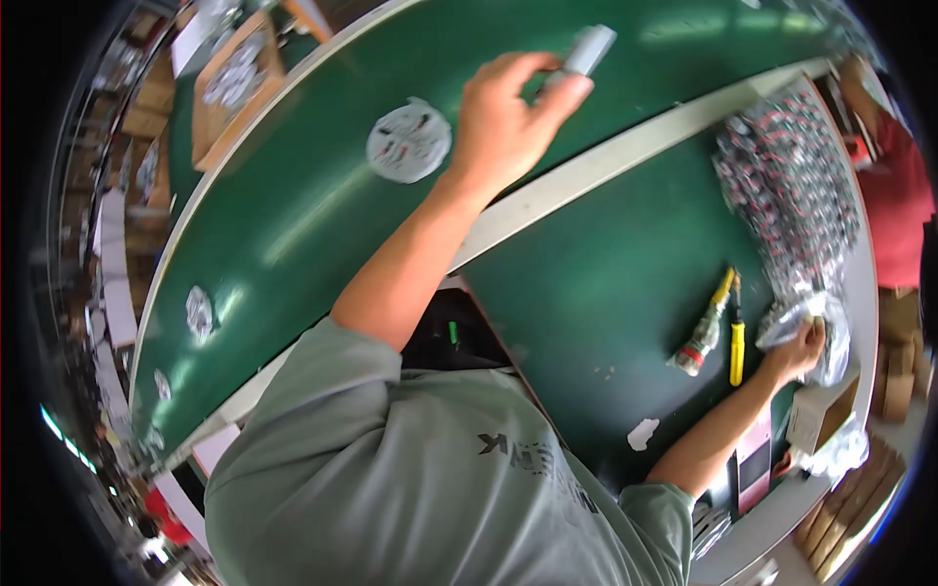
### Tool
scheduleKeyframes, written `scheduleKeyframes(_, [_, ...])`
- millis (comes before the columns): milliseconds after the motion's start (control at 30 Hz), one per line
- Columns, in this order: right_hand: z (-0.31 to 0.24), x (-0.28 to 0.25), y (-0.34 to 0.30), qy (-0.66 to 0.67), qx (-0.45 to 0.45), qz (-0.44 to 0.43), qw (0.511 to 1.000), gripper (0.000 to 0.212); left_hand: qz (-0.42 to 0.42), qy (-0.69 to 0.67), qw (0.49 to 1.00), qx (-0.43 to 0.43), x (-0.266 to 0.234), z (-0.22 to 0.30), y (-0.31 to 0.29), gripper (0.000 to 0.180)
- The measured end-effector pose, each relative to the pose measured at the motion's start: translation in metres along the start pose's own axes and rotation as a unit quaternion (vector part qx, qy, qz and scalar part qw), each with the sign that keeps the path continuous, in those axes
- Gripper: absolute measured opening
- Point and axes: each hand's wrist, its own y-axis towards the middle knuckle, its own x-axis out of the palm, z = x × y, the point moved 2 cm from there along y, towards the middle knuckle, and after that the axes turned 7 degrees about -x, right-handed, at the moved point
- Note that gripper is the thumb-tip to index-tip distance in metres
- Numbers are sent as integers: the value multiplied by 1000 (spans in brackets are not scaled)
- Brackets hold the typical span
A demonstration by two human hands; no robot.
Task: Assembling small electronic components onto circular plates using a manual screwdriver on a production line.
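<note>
My left hand [508, 122] is stretched out over the green conveyor-like belt [303, 186]. Its thumb and fingers pinch a small, pale grey, box-shaped piece [591, 51], blurred at its outer end. Below and left of that hand lies a round clear plastic bag [408, 142] with small dark and red parts in it. Far to the right, my right hand [803, 350] is at a crumpled clear plastic bag [835, 332], fingers drawn together. What they pinch there is too small to make out.
A yellow-handled screwdriver [737, 352] and a taped, yellow-tipped tool [702, 342] lie left of my right hand. Many wrapped parts with red bits [791, 176] cover the bench's right side. A pale rail [586, 176] divides belt and bench. Someone in red [894, 205] is beyond.
</note>
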Motion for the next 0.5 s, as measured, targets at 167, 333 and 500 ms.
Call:
scheduleKeyframes(167, [-5, 10, 8, -112, -75, -16, 991, 38, 154, 447, 840, 267, -50, -5, 3, 35])
scheduleKeyframes(333, [0, 1, 20, -182, -97, -11, 978, 37, 103, 531, 831, 133, -134, -17, 3, 29])
scheduleKeyframes(500, [53, -31, 38, -110, -222, 29, 968, 38, -143, 405, 903, 19, -161, -35, 36, 20])
